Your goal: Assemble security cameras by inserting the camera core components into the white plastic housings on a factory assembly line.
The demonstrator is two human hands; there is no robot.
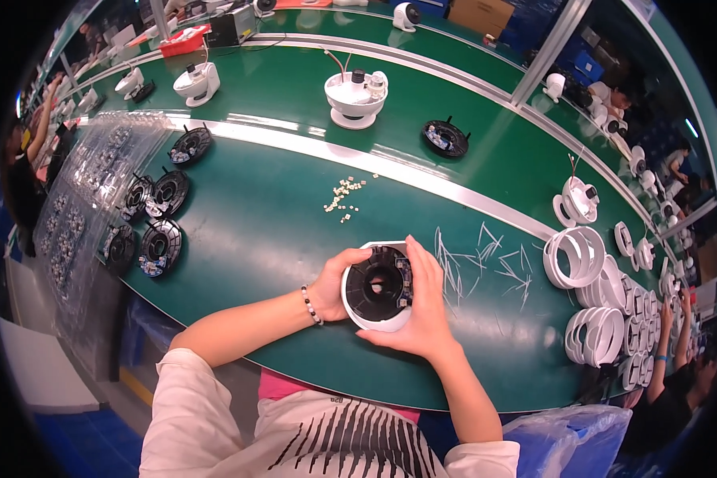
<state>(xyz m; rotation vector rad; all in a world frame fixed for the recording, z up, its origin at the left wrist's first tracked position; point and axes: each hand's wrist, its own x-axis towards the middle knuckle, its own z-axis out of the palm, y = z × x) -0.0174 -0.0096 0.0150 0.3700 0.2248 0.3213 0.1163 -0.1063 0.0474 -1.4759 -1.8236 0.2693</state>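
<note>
With the round white housing as landmark: well to its left lie black ring-shaped parts on the green worktop. The left hand grips its left rim with closed fingers; the right hand cups its right side, fingers curled over the black insert. Judged step: seating the insert; firm, even pressing appears required, with white rings well right.

The right hand hides the white housing's right rim; the small pale parts are too tiny to identify.
</note>
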